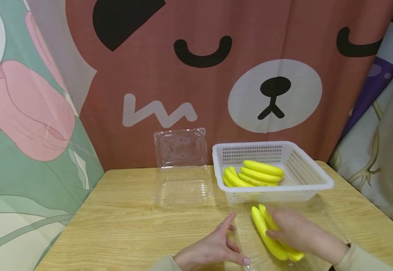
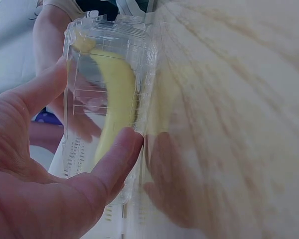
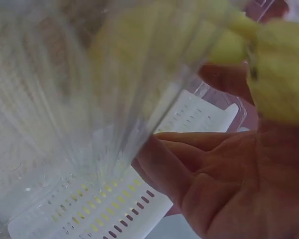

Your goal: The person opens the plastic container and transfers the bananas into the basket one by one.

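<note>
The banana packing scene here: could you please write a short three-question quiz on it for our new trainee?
1. True or false: the white basket holds bananas.
2. Which hand lies on the banana bunch in the near clear container? A) left B) right
3. Where does the other, open clear container stand?

Key
1. True: a second bunch lies in it.
2. B: the right hand; the left hand touches the container's edge.
3. Left of the basket, lid up against the curtain.
</note>
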### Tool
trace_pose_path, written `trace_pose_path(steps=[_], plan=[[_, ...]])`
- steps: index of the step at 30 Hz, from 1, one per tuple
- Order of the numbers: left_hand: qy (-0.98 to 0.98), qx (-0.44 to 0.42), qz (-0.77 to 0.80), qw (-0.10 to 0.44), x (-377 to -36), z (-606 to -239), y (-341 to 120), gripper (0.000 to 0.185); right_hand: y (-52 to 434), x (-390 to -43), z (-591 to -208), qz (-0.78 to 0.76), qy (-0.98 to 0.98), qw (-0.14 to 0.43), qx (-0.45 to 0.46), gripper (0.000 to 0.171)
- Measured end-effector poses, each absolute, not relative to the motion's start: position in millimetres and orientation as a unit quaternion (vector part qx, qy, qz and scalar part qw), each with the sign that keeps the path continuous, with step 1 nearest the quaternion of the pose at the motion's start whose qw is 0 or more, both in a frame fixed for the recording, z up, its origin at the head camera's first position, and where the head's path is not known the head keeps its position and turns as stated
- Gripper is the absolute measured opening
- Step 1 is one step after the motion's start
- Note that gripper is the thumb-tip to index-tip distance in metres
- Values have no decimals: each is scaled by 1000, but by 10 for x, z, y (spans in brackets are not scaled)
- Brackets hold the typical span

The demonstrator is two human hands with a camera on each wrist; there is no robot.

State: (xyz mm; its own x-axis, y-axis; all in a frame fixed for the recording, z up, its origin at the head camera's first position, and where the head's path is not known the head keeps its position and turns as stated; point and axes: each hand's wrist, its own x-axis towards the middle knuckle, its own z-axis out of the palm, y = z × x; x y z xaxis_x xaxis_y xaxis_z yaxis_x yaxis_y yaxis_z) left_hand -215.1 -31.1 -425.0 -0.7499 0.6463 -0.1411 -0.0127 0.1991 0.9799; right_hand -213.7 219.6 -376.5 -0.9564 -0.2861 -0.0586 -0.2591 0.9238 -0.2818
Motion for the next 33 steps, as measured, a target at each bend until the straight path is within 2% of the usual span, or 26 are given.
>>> trace_pose_path(steps=[4,10,16,23,33], plan=[[718,221,599,279,-2146,-4249,-315,110,2168,-2121,-3802,-148,977,64,-137,65],[711,223,601,287,-2145,-4240,-322,109,2091,-2097,-3826,-143,974,97,-143,84],[712,221,599,292,-2155,-4233,-325,108,2042,-2078,-3834,-134,973,129,-138,93],[713,223,599,287,-2158,-4241,-318,108,2042,-2075,-3864,-132,972,132,-145,101],[707,230,600,294,-2164,-4244,-323,108,2083,-2057,-3827,-155,969,102,-166,99]])
